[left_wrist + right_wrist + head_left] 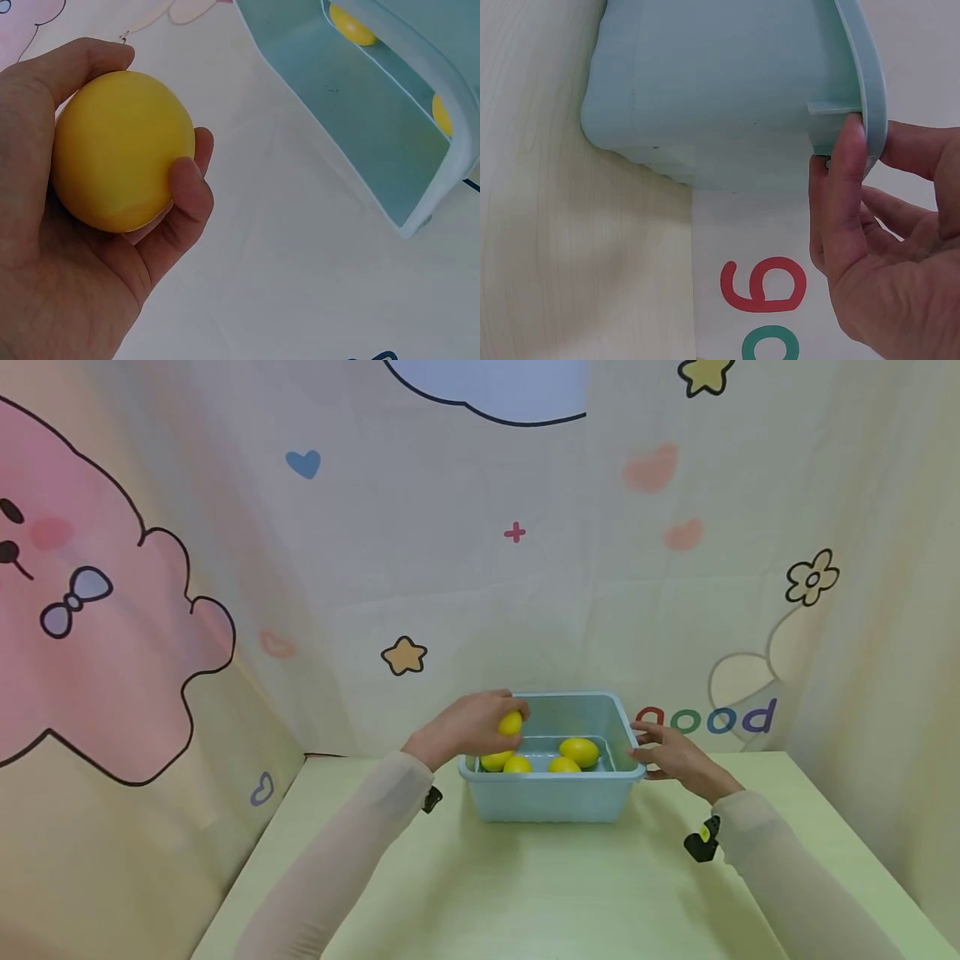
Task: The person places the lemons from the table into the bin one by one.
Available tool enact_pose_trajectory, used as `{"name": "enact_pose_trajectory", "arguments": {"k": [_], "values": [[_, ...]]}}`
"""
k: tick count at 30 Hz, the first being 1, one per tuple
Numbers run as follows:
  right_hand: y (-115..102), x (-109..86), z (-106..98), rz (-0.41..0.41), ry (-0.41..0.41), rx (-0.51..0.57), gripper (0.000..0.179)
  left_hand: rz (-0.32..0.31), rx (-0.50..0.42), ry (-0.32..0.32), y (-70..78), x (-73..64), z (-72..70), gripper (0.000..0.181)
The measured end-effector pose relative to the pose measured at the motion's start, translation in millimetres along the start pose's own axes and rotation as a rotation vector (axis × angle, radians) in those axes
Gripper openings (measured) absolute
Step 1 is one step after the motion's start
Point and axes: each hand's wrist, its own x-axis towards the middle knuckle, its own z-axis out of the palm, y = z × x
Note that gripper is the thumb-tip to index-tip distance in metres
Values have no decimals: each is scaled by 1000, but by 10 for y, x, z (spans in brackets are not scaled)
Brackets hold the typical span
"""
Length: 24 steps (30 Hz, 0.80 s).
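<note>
My left hand (483,722) grips a yellow lemon (124,150), its fingers and thumb curled round the fruit. In the head view that hand is over the left side of a light blue plastic basin (555,797). Several more lemons lie in the basin, among them one lemon (579,752) toward the right and another lemon (564,765) by the front wall. At the basin's right side, my right hand (678,760) pinches the rim (874,82), thumb on one face and fingers on the other, as the right wrist view shows.
The basin stands on a pale table (525,893), near its back edge. Behind it hangs a light curtain (450,585) printed with stars, hearts and letters. A pink cartoon figure (112,693) is on the curtain at the left.
</note>
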Motion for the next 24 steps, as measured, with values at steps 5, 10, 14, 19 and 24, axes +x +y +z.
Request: {"name": "enact_pose_trajectory", "arguments": {"k": [5, 10, 14, 19, 24], "values": [[-3, 15, -6, 6, 2, 0, 70, -5, -19, 6, 25, 77, -34, 31], [-4, 20, -3, 11, 5, 8, 71, 3, -36, 15, 28, 140, -61, 29], [-3, 15, 4, 13, 6, 8, 72, -1, -45, 19, 15, 179, -77, 29], [-5, 8, 0, 16, 8, 6, 72, -18, -62, 17, -23, 250, -99, 31], [-19, 10, -8, 19, 6, 3, 72, -42, -71, -10, -96, 341, -110, 34]]}}
